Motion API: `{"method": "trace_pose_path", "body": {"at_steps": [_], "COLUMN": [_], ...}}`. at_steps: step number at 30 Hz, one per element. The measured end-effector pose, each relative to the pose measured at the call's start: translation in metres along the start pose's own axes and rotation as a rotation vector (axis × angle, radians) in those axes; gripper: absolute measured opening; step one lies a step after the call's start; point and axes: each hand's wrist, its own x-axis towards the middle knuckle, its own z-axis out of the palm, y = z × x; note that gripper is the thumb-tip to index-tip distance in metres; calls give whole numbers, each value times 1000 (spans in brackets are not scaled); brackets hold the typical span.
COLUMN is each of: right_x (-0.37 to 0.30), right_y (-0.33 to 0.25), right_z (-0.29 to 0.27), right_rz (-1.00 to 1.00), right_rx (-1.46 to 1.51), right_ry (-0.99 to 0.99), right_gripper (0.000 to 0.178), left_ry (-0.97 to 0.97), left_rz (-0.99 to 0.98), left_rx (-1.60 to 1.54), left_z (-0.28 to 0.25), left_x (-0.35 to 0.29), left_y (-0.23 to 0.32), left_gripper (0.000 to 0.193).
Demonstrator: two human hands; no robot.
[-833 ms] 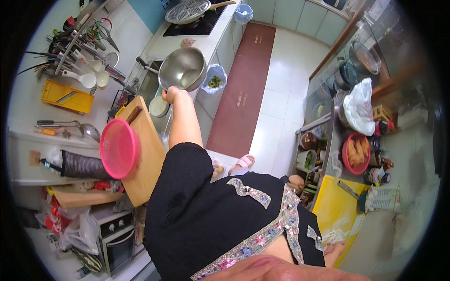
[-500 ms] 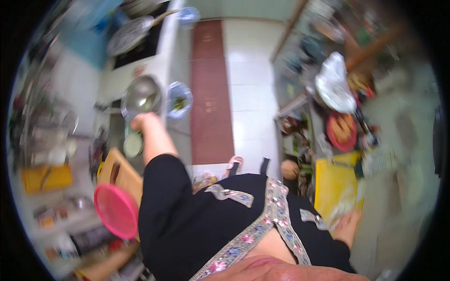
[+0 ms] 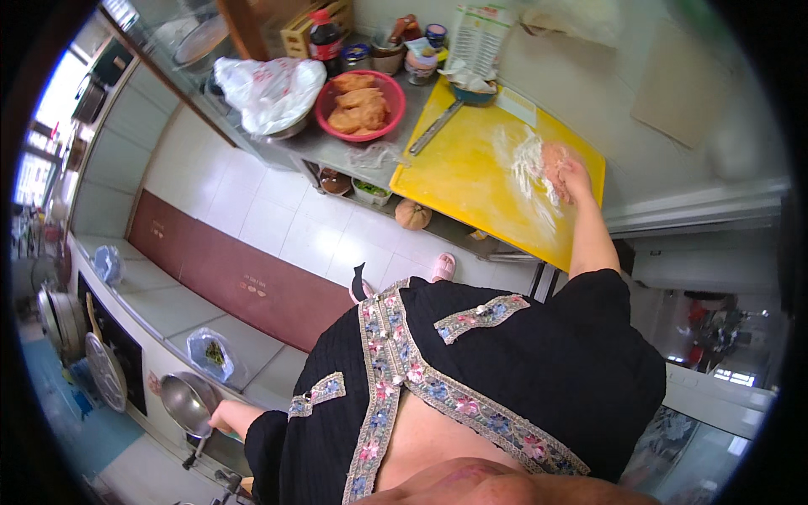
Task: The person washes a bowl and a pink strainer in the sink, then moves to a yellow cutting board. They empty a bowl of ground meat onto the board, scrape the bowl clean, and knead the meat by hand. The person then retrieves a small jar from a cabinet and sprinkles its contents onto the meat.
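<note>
My left hand [image 3: 222, 417] is closed on the rim of a shiny metal bowl [image 3: 183, 401] at the lower left, beside the sink tap. On the right, my right hand [image 3: 576, 180] rests over a pinkish, floured piece of what looks like raw meat [image 3: 555, 158], its fingers curled onto it and partly hidden. The piece lies in white flour [image 3: 528, 160] on a yellow cutting board [image 3: 471, 185]. Left of the board, a red bowl [image 3: 400, 118] holds several orange-coated pieces of meat [image 3: 359, 106].
A knife-like metal handle [image 3: 436, 128] lies across the board's far left part. A white plastic bag [image 3: 269, 91] covers a bowl beside a dark bottle [image 3: 325, 42]. A pumpkin [image 3: 412, 214] sits on the shelf below. Behind my left hand are a bagged bin [image 3: 210, 353] and the stove [image 3: 114, 353].
My view has swung toward the right-hand counter, bringing the cutting board to the upper right. My left hand stays at the metal bowl; my right hand is now on the floured piece.
</note>
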Motion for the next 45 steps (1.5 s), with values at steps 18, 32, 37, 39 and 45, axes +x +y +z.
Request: {"method": "trace_pose_path", "body": {"at_steps": [18,32,37,39,45], "right_x": [18,5,1,5,-22], "right_y": [52,27,29,25,26], "right_z": [-85,-62,-43,-32,46], "right_rz": [-417,88,128,112,-472], "right_rx": [-851,1046,1129,1014,-683], "right_ry": [-31,-234,-178,-136,-144], "right_gripper": [34,34,34,33,56], "left_ry": [-1419,-1166,-2047,-1999,-1400], "left_rz": [2015,2074,1820,2016,2305], "left_rx": [-478,-199,31,-10,-99], "left_z": [130,296,236,225,278], "left_x": [-809,-998,-1038,-1034,-1007], "left_y": [197,286,241,238,293], "left_gripper": [22,42,41,41,41]}}
